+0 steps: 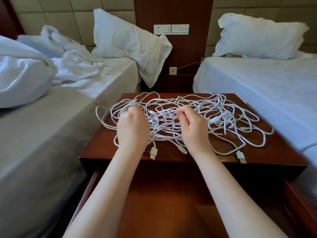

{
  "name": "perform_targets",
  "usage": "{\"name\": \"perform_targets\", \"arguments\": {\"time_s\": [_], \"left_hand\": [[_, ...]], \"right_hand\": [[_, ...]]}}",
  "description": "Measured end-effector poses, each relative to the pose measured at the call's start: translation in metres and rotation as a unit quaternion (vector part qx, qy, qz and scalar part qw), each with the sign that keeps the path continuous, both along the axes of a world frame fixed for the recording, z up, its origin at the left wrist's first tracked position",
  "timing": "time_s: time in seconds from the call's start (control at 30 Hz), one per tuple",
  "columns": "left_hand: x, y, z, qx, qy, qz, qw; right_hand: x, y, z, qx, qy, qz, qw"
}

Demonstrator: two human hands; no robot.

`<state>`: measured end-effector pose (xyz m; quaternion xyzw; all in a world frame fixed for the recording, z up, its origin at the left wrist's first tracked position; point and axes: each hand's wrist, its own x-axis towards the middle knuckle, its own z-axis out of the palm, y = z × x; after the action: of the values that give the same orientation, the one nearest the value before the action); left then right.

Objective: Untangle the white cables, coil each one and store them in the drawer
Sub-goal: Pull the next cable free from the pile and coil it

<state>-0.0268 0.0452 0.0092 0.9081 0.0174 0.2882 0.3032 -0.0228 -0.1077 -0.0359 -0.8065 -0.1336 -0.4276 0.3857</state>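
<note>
White cables [214, 114] lie in one loose snarl across the top of the bedside table [277, 152], spread flat, I'd guess, so that each strand can be followed by eye. The drawer [171, 194] below is pulled out toward the person and holds no cable that I can see, so it looks ready for the coils.

The left hand [133, 127] has its fingers curled round a small coil [127, 107] at the left side of the heap, which looks like the start of a first winding. Holding it off to that side keeps it apart from the mess.

The right hand [193, 129] is in the middle of the tangle, thumb and forefinger closed in a pinch on what seems a single strand, the other fingers curled. Most of the snarl lies beyond and to the right of its fingertips. Several plugs [153, 152] lie near the table's front edge, just by the wrists.
</note>
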Motion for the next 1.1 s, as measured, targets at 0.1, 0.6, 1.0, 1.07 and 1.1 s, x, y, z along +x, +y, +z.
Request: {"name": "perform_targets", "arguments": {"time_s": [0.1,0.6,1.0,1.07,1.1], "left_hand": [[-0.003,-0.007,-0.001,0.042,0.021,-0.040,0.998],[-0.019,-0.008,0.019,-0.247,0.367,-0.456,0.772],[-0.014,-0.013,0.017,-0.568,0.209,-0.541,0.584],[-0.012,-0.018,0.019,-0.594,0.163,-0.500,0.609],[-0.011,-0.019,0.021,-0.605,0.132,-0.479,0.623]], "right_hand": [[0.000,0.001,0.001,0.038,-0.007,0.005,0.999],[-0.003,-0.003,0.003,0.083,0.022,0.027,0.996],[-0.003,0.009,0.002,-0.115,0.079,0.092,0.986],[-0.005,0.011,0.003,-0.118,0.086,0.084,0.986],[-0.004,0.010,0.003,-0.117,0.105,0.080,0.984]]}}
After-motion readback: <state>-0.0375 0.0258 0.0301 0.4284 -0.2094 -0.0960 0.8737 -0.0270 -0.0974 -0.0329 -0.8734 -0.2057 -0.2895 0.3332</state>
